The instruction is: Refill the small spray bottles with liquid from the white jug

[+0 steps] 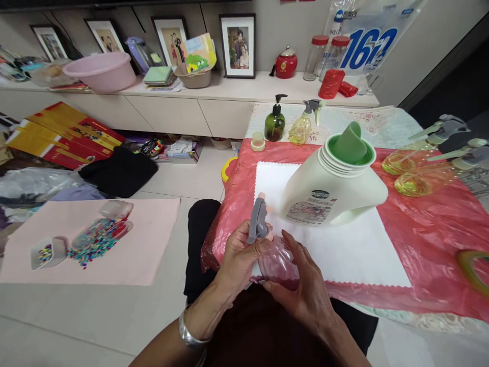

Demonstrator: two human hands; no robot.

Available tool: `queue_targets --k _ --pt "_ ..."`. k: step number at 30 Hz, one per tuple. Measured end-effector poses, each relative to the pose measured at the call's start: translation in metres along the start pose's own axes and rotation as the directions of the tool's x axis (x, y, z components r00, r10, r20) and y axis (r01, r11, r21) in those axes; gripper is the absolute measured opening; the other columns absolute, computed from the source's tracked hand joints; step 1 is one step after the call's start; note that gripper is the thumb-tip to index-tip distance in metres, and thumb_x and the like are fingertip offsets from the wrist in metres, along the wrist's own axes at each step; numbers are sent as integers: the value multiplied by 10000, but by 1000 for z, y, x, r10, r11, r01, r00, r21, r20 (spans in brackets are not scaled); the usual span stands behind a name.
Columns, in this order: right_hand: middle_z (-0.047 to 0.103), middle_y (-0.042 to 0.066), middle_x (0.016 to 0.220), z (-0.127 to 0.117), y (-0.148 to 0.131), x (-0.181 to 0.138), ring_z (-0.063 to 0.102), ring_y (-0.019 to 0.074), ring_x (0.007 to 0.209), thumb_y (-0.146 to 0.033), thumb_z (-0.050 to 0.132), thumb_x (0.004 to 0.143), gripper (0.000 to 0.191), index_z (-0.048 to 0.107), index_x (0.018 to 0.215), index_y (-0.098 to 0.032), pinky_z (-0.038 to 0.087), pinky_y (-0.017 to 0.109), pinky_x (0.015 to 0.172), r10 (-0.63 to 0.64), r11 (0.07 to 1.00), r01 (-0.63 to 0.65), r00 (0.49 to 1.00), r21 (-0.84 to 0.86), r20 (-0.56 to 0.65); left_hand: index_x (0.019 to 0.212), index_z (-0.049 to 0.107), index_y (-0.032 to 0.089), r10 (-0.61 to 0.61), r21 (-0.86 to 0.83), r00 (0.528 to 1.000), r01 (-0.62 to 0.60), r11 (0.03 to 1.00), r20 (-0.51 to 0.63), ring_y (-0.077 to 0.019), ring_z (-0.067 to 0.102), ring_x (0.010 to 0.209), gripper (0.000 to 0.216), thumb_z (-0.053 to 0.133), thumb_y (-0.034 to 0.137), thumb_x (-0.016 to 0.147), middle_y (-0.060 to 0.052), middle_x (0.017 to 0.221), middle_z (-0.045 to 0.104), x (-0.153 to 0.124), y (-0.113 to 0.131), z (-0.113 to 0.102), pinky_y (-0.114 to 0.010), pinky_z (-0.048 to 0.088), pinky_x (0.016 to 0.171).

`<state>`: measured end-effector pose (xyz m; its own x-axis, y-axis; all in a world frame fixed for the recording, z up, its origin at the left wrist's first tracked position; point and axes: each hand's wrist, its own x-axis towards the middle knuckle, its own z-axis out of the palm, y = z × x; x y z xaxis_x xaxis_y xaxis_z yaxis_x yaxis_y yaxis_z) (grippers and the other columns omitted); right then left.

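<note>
At the lower left of the frame, a pink sheet [160, 229] is lying on the floor beneath scattered beads [95, 244], presumably serving to keep them off the tiles; at the lower centre, the left hand [239, 255] is gripping the neck of a pink spray bottle [280, 260], its fingers closing around it just below the grey trigger head [259, 216]; this hold is probably steadying the top; the bottle is sitting over the near edge of the red-covered worktop [430, 229], close to the body; the right hand [307, 285] is cupping the bottle's right side, its fingers curving partly open, apparently supporting the body; firmness of contact is not showing clearly.

Right of centre, a white cloth [367, 260] is lying under a large jug [313, 188], likely protecting the surface from drips; the jug is standing uncapped, leaving its green spout [349, 142] accessible; at the right edge, two spray bottles [410, 181] are standing aside, perhaps keeping the middle uncluttered.
</note>
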<state>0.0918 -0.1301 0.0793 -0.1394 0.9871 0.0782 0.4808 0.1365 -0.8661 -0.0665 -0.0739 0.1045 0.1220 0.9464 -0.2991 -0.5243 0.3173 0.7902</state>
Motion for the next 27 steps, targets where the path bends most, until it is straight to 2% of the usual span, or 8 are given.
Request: queue_targets --k 3,5,8,11,14,18,23,27 --pt "434 51 1495 -6 -4 0 471 257 1348 -381 752 816 880 301 1568 -312 443 456 1143 71 957 -110 986 269 153 914 774 182 -82 17 983 80 997 162 -192 651 917 376 920 409 653 -44 924 717 4 9 -7 -312 483 884" --pt "418 53 1512 -8 -5 0 452 261 1371 -386 750 810 880 314 1569 -298 422 452 1164 95 925 -162 974 343 204 948 780 176 -121 33 965 116 993 234 -225 661 968 394 901 437 678 -71 962 729 6 11 -10 -343 476 933" --pt "441 73 1488 -6 -2 1 463 274 1351 -380 734 820 881 293 1576 -277 444 468 1133 95 977 -113 990 180 105 1019 771 192 -99 33 977 95 995 189 -210 660 993 411 900 403 690 -71 1026 734 6 8 -10 -330 477 952" --pt "466 86 1449 -1 3 1 485 282 1308 -390 747 824 915 251 1584 -280 484 461 1076 1 1000 -1 1000 -29 -10 1063 745 236 -39 24 997 37 999 63 -166 654 909 495 945 341 623 -26 980 723 4 2 -7 -274 504 826" --pt "461 95 1440 1 4 1 474 293 1298 -397 749 829 926 232 1588 -284 486 474 1063 -64 989 58 997 -136 -40 987 752 227 -19 72 1000 21 997 -24 -133 625 799 431 951 278 608 5 867 701 3 1 -6 -239 487 735" --pt "450 68 1450 -4 4 0 475 284 1295 -395 734 829 920 214 1585 -330 485 482 1063 -34 992 36 999 -119 16 893 759 174 15 141 1000 -17 990 13 -141 608 796 322 930 256 633 -22 868 703 4 6 -10 -253 481 762" --pt "432 55 1477 -6 8 -3 479 298 1305 -376 747 788 965 208 1588 -351 489 493 1065 29 998 -23 994 -50 107 918 745 163 -2 174 998 -10 985 69 -137 594 788 344 920 285 648 -22 860 678 2 11 -13 -241 472 753" --pt "389 99 1509 -3 17 0 451 294 1350 -410 695 858 886 227 1597 -272 480 448 1093 -90 995 93 993 -35 72 920 733 165 -9 247 991 -25 969 133 -119 566 698 348 895 356 679 3 757 636 2 22 -18 -222 462 675"
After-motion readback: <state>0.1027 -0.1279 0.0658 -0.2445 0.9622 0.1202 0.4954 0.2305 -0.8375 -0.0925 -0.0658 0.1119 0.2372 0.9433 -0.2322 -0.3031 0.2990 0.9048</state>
